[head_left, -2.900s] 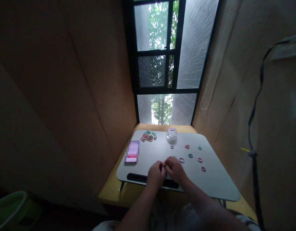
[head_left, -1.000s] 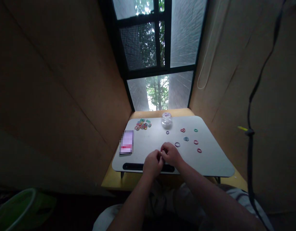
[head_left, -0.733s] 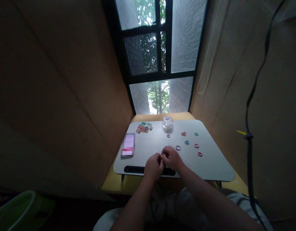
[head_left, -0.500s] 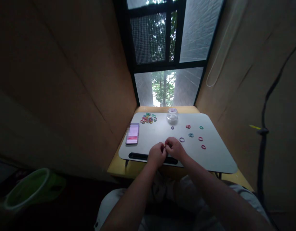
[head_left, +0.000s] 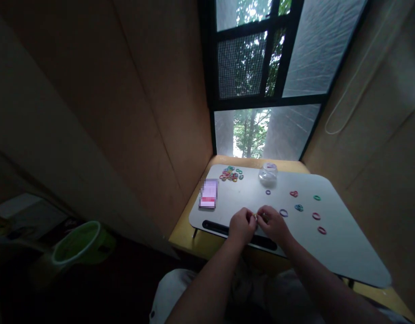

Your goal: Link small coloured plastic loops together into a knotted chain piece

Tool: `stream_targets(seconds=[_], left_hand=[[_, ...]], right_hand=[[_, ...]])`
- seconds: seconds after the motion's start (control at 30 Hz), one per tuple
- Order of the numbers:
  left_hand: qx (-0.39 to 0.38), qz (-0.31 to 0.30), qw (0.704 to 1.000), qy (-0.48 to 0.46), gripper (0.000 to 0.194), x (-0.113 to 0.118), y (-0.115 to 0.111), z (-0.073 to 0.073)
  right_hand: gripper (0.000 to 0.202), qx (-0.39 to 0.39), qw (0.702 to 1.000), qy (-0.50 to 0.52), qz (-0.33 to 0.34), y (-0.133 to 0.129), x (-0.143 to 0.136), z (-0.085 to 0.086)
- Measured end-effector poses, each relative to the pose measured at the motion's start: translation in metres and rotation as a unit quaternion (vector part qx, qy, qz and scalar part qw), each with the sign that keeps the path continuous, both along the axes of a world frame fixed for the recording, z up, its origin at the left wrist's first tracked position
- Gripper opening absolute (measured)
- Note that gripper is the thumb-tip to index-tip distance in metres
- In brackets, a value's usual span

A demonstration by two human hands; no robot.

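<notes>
Over the near edge of the white folding table (head_left: 248, 198), my left hand (head_left: 241, 226) and my right hand (head_left: 273, 223) meet with fingertips pinched. Between them is a small yellowish band (head_left: 255, 217), mostly covered by the fingers, and both hands grip it. Just right of my right hand lies a purple hair tie (head_left: 283, 213). A smaller purple hair tie (head_left: 268, 192) sits further back. Red hair ties (head_left: 294, 194), blue-green ones (head_left: 298, 207), a green one (head_left: 317, 197) and two pinkish-red ones (head_left: 316, 216) are spread on the right side.
A heap of coloured hair ties (head_left: 231, 174) lies at the back left, with a phone (head_left: 208, 194) in front of it. At the back stands a clear jar (head_left: 268, 175). A black slot (head_left: 216, 227) runs along the near edge. A green bucket (head_left: 77, 243) is on the left.
The view has turned left, so the table and everything on it sit further right and lower. My fingertips have parted slightly, and the yellowish band shows more between them.
</notes>
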State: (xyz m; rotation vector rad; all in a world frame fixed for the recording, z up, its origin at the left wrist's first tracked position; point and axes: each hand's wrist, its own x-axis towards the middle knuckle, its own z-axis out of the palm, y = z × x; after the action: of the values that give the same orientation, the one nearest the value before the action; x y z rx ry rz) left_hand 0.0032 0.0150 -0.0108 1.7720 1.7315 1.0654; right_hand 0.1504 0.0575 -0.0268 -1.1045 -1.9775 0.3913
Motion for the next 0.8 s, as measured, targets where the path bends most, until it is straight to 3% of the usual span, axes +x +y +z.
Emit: stream_targets(seconds=[0.8], left_hand=[[-0.028,0.000,0.999,-0.040,0.014,-0.0028,0.0086,-0.0016]], right_hand=[[0.012,-0.027,0.999,-0.018,-0.009,0.0014,-0.0032,0.0010]])
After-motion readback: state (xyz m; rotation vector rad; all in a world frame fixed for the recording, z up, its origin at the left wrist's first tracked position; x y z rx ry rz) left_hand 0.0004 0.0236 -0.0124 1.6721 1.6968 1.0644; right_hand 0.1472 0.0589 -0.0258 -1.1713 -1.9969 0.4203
